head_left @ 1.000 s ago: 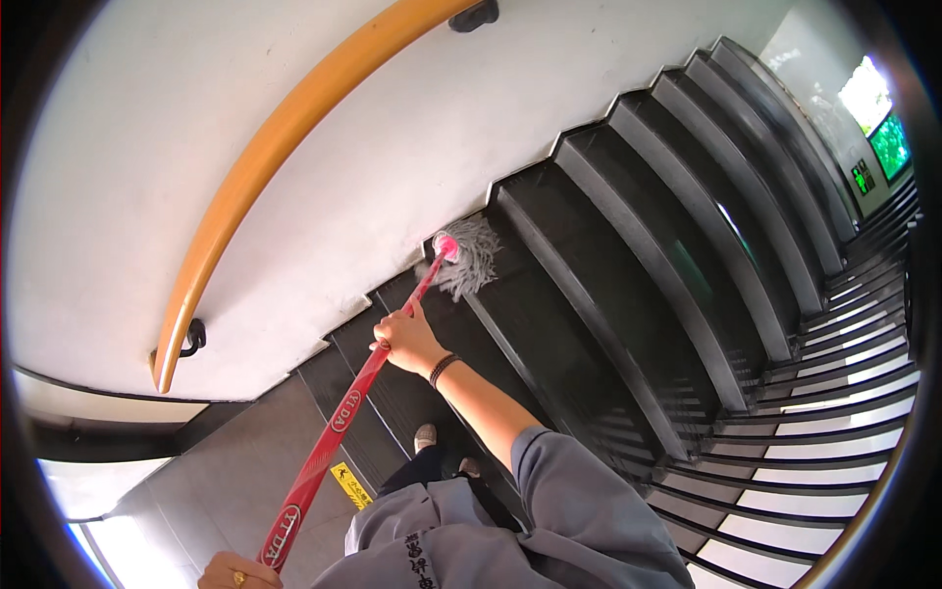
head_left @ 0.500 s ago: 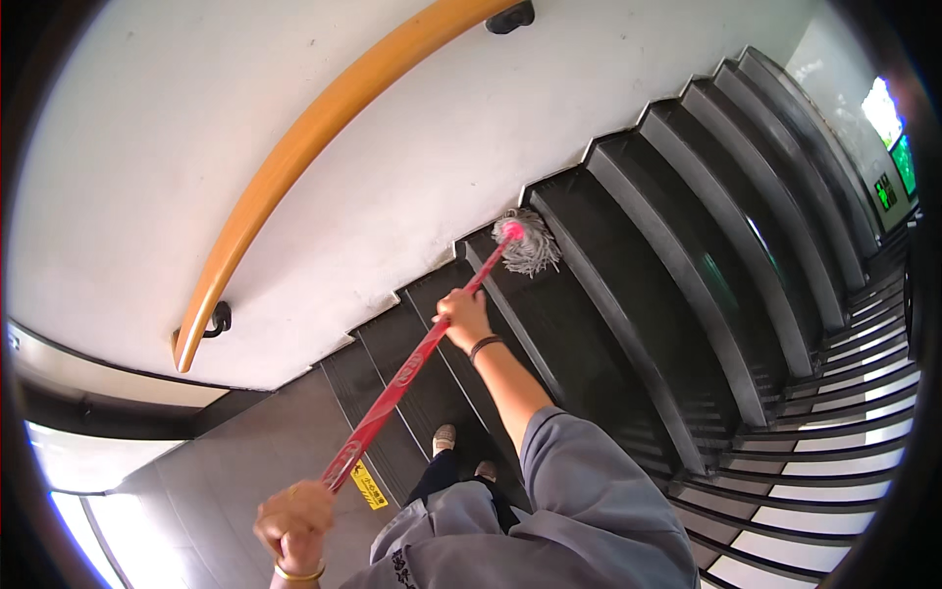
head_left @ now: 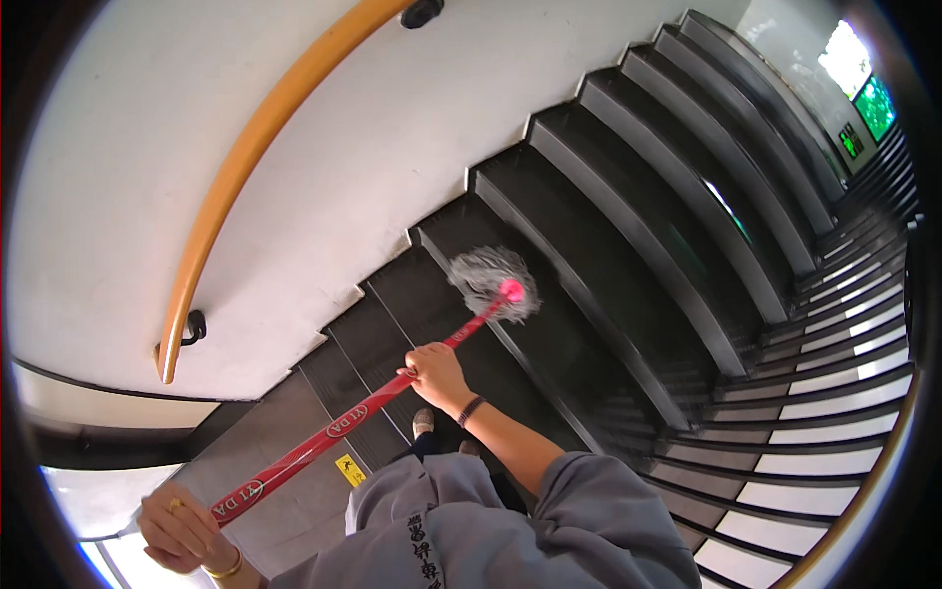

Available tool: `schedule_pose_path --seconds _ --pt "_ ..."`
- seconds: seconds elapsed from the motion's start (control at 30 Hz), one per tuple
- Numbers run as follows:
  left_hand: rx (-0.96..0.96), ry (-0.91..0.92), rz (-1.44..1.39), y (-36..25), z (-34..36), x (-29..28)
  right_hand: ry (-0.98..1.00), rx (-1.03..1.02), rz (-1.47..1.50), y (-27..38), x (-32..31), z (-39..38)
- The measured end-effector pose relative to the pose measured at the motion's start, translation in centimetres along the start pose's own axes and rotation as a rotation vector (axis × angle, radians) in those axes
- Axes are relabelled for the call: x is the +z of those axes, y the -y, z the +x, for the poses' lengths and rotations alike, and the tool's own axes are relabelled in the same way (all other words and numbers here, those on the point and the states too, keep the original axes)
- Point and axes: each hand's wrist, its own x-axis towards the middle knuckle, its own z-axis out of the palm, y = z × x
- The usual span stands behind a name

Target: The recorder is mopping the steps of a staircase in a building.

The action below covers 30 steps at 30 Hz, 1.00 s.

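My left hand [head_left: 182, 530] is closed around the near end of a red mop handle [head_left: 304, 451] at the lower left. My right hand [head_left: 438, 378] grips the same handle farther along, at the middle of the view, with a dark bracelet on its wrist. Beyond it, the grey string mop head [head_left: 479, 276] with its pink socket rests on a dark stair step [head_left: 549, 334], a short way out from the white wall.
Curved steps [head_left: 648, 196] climb toward the upper right. A wooden handrail [head_left: 240, 162] runs along the wall [head_left: 118, 196]; black railing bars [head_left: 785, 442] line the right. My shoe [head_left: 423, 421] stands on the stairs, near a yellow warning sticker [head_left: 350, 470] and grey tiled floor [head_left: 235, 442].
The mop head has moved away from the wall, toward the middle of the step. My left hand has swung left, and the handle lies at a flatter slant.
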Motion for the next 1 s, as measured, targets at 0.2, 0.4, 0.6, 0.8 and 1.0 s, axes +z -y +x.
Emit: schedule_pose_path --seconds 0.2,0.4,0.6,0.8,1.0 --pt "-0.182 0.011 -0.448 5.0 1.9 4.5 -0.080 0.329 -0.181 0.6 -7.4 -13.4" --pt "-0.563 0.183 -0.708 10.7 -0.3 15.3 -0.199 0.647 -0.494 -0.8 -12.7 -28.6" --pt "-0.607 0.394 -0.821 9.8 0.9 16.1 -0.424 0.684 -0.540 -0.4 -12.7 -30.2" --pt "-0.392 0.753 -0.738 1.7 5.8 4.1 -0.479 0.384 -0.177 3.6 -8.7 -17.5" --pt "-0.216 0.697 -0.330 0.6 5.1 11.3 -0.405 0.076 0.085 4.6 -2.7 -4.5"
